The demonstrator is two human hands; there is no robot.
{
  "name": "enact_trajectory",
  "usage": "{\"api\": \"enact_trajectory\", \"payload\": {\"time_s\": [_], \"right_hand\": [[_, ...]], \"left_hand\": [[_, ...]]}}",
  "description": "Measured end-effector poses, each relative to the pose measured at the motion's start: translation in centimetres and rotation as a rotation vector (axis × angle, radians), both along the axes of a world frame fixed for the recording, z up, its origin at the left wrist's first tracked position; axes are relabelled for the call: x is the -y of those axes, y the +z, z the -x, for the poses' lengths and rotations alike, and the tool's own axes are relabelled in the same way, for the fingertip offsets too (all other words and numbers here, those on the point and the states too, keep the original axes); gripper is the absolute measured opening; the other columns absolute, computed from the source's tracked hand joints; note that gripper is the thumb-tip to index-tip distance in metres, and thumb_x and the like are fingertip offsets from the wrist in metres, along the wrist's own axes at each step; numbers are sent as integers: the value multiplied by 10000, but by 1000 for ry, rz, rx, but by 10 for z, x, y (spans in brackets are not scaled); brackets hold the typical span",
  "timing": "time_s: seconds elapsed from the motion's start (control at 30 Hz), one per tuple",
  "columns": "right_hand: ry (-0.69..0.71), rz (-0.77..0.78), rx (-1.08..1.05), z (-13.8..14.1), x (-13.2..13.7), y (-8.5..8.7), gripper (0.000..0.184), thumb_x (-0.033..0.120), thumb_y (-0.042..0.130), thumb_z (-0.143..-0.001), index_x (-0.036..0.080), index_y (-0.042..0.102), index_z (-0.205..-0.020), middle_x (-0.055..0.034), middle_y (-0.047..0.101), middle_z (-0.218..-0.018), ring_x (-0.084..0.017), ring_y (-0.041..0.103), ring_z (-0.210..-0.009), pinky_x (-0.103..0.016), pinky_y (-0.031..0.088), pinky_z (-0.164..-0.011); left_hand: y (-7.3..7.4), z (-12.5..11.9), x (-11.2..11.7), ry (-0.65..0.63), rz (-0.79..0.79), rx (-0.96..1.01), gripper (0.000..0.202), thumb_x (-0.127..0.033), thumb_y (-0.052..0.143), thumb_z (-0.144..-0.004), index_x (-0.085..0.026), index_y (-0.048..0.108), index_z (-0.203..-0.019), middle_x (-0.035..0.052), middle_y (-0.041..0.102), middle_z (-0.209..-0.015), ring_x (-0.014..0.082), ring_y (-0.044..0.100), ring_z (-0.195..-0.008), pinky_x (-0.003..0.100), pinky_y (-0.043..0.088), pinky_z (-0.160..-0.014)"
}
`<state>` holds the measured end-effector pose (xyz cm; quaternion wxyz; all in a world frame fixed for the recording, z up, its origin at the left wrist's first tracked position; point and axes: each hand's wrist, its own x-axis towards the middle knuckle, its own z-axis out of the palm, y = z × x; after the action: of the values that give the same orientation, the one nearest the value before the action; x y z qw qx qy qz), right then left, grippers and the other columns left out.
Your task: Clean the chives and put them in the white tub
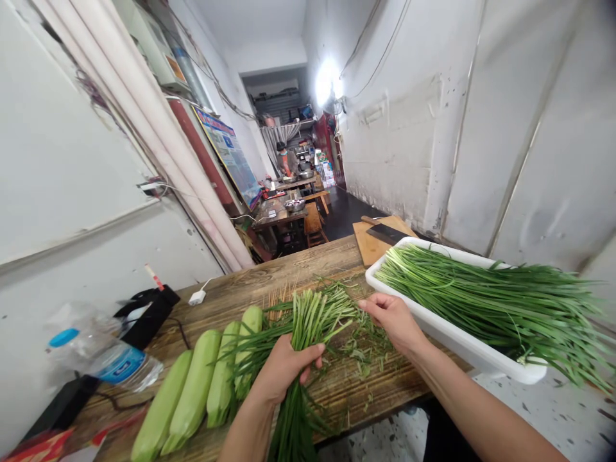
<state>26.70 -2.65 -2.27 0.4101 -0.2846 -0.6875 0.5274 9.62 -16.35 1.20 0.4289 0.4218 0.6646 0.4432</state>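
I count a clear, blue-capped plastic bottle, blue label illegible; four pale-green oblong squashes; a blue wall poster, unreadable; left hand clasping a pale-stalked green chive bunch over the brown wooden table; right hand, thumb and forefinger together, contents unclear; a white plastic tub of long-leaved chives.

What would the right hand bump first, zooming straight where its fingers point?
The right hand would probably bump the green bunch held in the left hand, though depth is hard to judge.
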Motion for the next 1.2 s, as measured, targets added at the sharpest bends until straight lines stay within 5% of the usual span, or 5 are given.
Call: {"api": "enact_trajectory", "payload": {"time_s": [0.23, 0.67, 0.8, 1.0, 1.2], "right_hand": [[111, -906, 385, -5, 3, 22, 165, 206, 566, -861, 182, 667, -732, -53, 542, -796, -180, 453, -783, -280, 363, -655], [168, -986, 455, -6, 13, 23, 85, 218, 612, -833, 208, 691, -863, -87, 533, -1041, -237, 416, -947, -352, 415, -780], [196, -807, 354, -1, 14, 20, 103, 253, 648, -813, 213, 729, -764, -83, 540, -1056, -245, 422, -1006, -384, 399, -862], [-5, 40, -118, 10, 5, -1, 283, 409, 663, -751, 157, 663, -623, -71, 577, -983, -195, 543, -888, -317, 416, -780], [-16, 193, -67, 5, -6, -6, 433, 507, 575, -761, 168, 494, -504, 2, 506, -633, -125, 448, -599, -256, 364, -585]], "left_hand": [[0, -5, -5, -62, 22, -130, 310, -389, 675, -687, -147, 575, -521, -30, 525, -427, 59, 346, -321, 209, 289, -383], [2, 3, 0, -136, 66, -61, 325, -396, 687, -665, -130, 586, -510, -7, 553, -458, 49, 353, -317, 197, 244, -366], [1, 7, 1, -143, 54, -39, 334, -410, 701, -654, -127, 592, -515, -7, 548, -456, 48, 356, -317, 197, 242, -367], [3, 11, 0, -145, 47, 20, 355, -418, 702, -662, -124, 579, -505, -33, 487, -405, 40, 336, -307, 195, 234, -382], [0, 14, 1, -97, 54, -12, 346, -415, 701, -661, -121, 578, -528, 2, 574, -500, 34, 347, -319, 194, 243, -385]]}}
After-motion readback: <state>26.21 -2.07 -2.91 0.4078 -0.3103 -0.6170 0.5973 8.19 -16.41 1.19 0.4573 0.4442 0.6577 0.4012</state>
